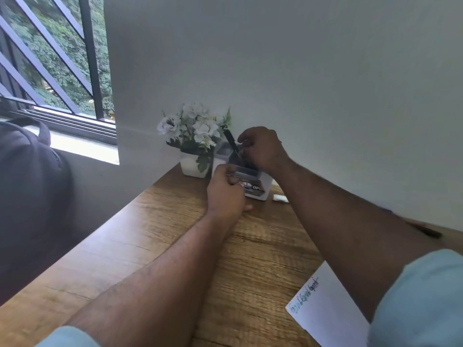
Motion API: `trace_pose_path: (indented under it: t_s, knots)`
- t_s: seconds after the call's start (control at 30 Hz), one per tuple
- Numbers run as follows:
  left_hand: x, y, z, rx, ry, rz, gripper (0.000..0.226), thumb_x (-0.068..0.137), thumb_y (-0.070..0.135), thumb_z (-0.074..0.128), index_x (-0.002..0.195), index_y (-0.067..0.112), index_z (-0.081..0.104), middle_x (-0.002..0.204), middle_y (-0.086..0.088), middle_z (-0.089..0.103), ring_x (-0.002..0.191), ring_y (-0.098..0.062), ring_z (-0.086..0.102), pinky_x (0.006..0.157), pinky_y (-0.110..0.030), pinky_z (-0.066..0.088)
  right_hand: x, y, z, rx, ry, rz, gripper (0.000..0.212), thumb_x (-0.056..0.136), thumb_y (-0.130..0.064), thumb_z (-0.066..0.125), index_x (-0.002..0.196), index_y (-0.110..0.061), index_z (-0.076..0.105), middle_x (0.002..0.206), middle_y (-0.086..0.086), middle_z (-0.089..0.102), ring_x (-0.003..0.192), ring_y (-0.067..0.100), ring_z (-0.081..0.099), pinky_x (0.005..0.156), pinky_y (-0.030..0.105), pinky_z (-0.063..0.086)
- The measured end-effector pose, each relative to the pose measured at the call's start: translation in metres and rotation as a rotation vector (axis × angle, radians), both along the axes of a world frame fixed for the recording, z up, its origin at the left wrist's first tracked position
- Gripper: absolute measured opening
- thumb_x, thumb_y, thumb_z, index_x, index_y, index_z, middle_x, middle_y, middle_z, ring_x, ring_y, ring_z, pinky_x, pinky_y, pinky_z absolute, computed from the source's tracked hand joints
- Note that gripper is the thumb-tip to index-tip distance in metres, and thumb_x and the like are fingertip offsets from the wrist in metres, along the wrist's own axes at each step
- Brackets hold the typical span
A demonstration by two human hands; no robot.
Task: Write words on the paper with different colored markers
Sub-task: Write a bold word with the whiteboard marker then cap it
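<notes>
at frame centre your left hand (pixel 226 191) grips the near rim of the white marker holder (pixel 258 186). just right, your right hand (pixel 261 149) pinches a dark marker (pixel 231 141) standing tilted in it. lower right, the paper (pixel 325 311) already carries writing. risk: an angled pull could tip the holder into the flower pot (pixel 191 166) just beside it.

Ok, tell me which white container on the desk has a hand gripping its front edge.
The pen holder with the printed label; the left hand grips it. The flower pot stands untouched.
</notes>
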State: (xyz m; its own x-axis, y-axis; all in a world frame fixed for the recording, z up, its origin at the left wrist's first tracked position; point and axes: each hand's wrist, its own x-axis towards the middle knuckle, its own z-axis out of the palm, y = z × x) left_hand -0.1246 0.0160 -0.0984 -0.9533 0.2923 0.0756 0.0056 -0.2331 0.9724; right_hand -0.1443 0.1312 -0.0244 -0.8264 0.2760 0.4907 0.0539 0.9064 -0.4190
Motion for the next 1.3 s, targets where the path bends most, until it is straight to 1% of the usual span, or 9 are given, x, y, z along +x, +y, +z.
trace_pose_path:
  t_s: [0.27, 0.4, 0.5, 0.63, 0.87, 1.0, 1.13, 1.23, 1.3]
  knots:
    - [0.002, -0.001, -0.001, -0.101, 0.087, -0.031, 0.037, 0.088, -0.006, 0.043, 0.107, 0.023, 0.056, 0.110, -0.006, 0.053, 0.091, -0.019, 0.058, 0.056, -0.034, 0.060, 0.034, 0.002, 0.011, 0.033, 0.087, 0.026, 0.030, 0.078, 0.003, 0.060, 0.102, -0.010, 0.071, 0.089, 0.005, 0.070, 0.082, 0.014, 0.062, 0.078, 0.021, 0.048]
    - [0.014, 0.002, -0.002, -0.383, 0.629, -0.108, 0.035, 0.085, -0.005, 0.050, 0.107, 0.019, 0.063, 0.105, 0.001, 0.060, 0.098, -0.014, 0.057, 0.085, -0.032, 0.053, 0.088, 0.029, 0.011, 0.151, 0.100, 0.011, 0.018, 0.077, -0.001, 0.066, 0.091, -0.008, 0.074, 0.093, 0.007, 0.074, 0.086, 0.017, 0.066, 0.076, 0.023, 0.046]
    - [0.024, 0.008, -0.004, -0.544, 0.889, -0.234, 0.031, 0.085, 0.002, 0.054, 0.106, 0.020, 0.067, 0.106, 0.002, 0.061, 0.098, -0.010, 0.054, 0.091, -0.025, 0.045, 0.123, 0.061, -0.008, 0.286, -0.153, -0.140, 0.023, 0.083, -0.008, 0.065, 0.104, -0.013, 0.072, 0.108, 0.007, 0.071, 0.100, 0.023, 0.065, 0.085, 0.029, 0.047]
    - [0.023, 0.009, -0.004, -0.640, 0.916, -0.282, 0.032, 0.085, 0.003, 0.054, 0.107, 0.022, 0.068, 0.102, 0.006, 0.057, 0.098, -0.010, 0.054, 0.091, -0.022, 0.042, 0.136, 0.078, -0.030, 0.396, -0.509, -0.250, 0.044, 0.087, -0.010, 0.057, 0.128, -0.027, 0.058, 0.130, 0.004, 0.059, 0.115, 0.024, 0.055, 0.093, 0.037, 0.046]
    - [0.024, 0.008, -0.003, -0.648, 0.957, -0.246, 0.026, 0.087, 0.006, 0.056, 0.107, 0.017, 0.068, 0.103, 0.002, 0.062, 0.096, -0.011, 0.056, 0.085, -0.020, 0.041, 0.107, 0.077, -0.035, 0.618, -0.635, -0.244, 0.039, 0.085, -0.012, 0.061, 0.123, -0.019, 0.058, 0.124, 0.008, 0.056, 0.109, 0.028, 0.057, 0.087, 0.036, 0.049]
    - [0.024, 0.005, -0.001, -0.568, 0.923, -0.165, 0.023, 0.090, 0.011, 0.057, 0.110, 0.013, 0.067, 0.105, 0.001, 0.066, 0.096, -0.012, 0.059, 0.084, -0.022, 0.043, 0.129, 0.076, -0.017, 0.268, -0.245, -0.258, 0.010, 0.078, -0.006, 0.061, 0.088, -0.006, 0.063, 0.091, 0.013, 0.058, 0.087, 0.032, 0.061, 0.063, 0.026, 0.038]
    - [0.038, 0.002, 0.005, -0.461, 0.939, -0.225, 0.035, 0.092, 0.033, 0.059, 0.125, 0.023, 0.058, 0.114, 0.005, 0.061, 0.100, -0.009, 0.058, 0.089, -0.031, 0.051, 0.181, 0.041, -0.004, -0.813, 0.193, 0.013, 0.019, 0.077, 0.001, 0.071, 0.074, -0.009, 0.055, 0.068, 0.017, 0.067, 0.062, 0.028, 0.068, 0.052, 0.030, 0.055]
    - [0.073, 0.000, 0.018, -0.365, 0.875, -0.344, 0.048, 0.083, 0.038, 0.070, 0.127, 0.025, 0.057, 0.113, 0.006, 0.063, 0.097, -0.008, 0.061, 0.081, -0.024, 0.051, 0.216, 0.012, -0.014, -0.967, 0.163, 0.123, 0.016, 0.083, -0.006, 0.070, 0.075, -0.012, 0.057, 0.068, 0.015, 0.066, 0.057, 0.023, 0.065, 0.049, 0.027, 0.051]
    - [0.097, -0.002, 0.022, -0.292, 0.784, -0.435, 0.035, 0.077, 0.029, 0.078, 0.109, 0.020, 0.068, 0.097, 0.001, 0.071, 0.087, -0.012, 0.067, 0.074, -0.026, 0.053, 0.237, -0.001, -0.024, -0.979, 0.138, 0.143, 0.011, 0.085, -0.010, 0.067, 0.077, -0.011, 0.060, 0.065, 0.009, 0.063, 0.058, 0.018, 0.062, 0.049, 0.026, 0.048]
